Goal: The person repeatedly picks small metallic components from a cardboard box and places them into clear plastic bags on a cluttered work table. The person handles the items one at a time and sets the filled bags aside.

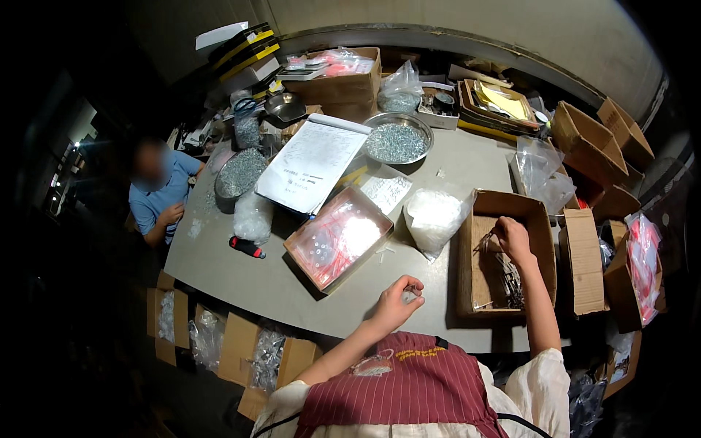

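Observation:
My left hand (394, 306) is curled just above the near part of the grey table, its fingers closed round something small and whitish that I cannot make out. My right hand (511, 237) reaches into an open cardboard box (467, 288) at the right, with its fingers pinched together. Thin dark metal pieces (511, 283) lie in that box below the hand; what the fingertips hold is too small to tell. Beyond my left hand stands a bag of white pieces (432, 223). Left of it, a shallow box (339, 281) contains red-edged plastic bags and small round pieces.
Steel bowls of small shiny metal parts (398, 140) stand farther back. A clipboard with written sheets (310, 164) leans behind the shallow box. A red and black tool (247, 247) lies at left. Cardboard boxes (584, 259) crowd the right side. A person (161, 186) sits at far left.

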`<state>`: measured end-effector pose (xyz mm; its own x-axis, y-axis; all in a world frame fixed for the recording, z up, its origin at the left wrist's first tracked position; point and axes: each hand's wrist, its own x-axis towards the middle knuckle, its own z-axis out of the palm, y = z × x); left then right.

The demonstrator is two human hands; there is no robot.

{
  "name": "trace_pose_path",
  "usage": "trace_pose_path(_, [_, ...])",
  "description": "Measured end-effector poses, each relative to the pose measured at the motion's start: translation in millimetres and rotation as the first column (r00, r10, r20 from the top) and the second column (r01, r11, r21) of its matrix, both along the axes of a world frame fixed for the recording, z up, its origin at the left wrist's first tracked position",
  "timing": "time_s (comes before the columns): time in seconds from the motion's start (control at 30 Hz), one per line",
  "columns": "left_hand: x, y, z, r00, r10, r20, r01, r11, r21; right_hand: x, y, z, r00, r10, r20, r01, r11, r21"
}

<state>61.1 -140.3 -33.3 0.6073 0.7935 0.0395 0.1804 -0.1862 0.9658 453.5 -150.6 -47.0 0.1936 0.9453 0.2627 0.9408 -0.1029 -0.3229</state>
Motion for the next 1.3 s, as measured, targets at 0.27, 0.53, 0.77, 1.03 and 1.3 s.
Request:
trace_pose_path(0.27, [4,-3,-14,0.996,-0.035,-0.076,0.038,0.999,0.030,13,5,-44,0.996,0.086,-0.037,-0.091,0.984,-0.155])
trace_pose_path(0.53, [-1,-4,-7,1.000,0.022,-0.020,-0.024,0.996,-0.085,0,-1,-23,0.998,0.005,-0.070,-0.011,0.997,-0.082])
trace_pose_path(0.77, [7,-3,-8,0.999,-0.023,-0.031,0.023,1.000,-0.020,7,1,-34,0.999,-0.037,0.009,0.038,0.993,-0.110])
trace_pose_path(1.03, [2,-6,14,0.996,0.039,-0.076,-0.035,0.998,0.055,-71,-10,78,0.542,0.001,-0.840,0.033,0.999,0.023])
trace_pose_path(1.3, [16,-4,13,0.998,-0.037,0.049,0.035,0.998,0.045,-198,-40,102,0.838,0.381,-0.392,-0.440,0.895,-0.070])
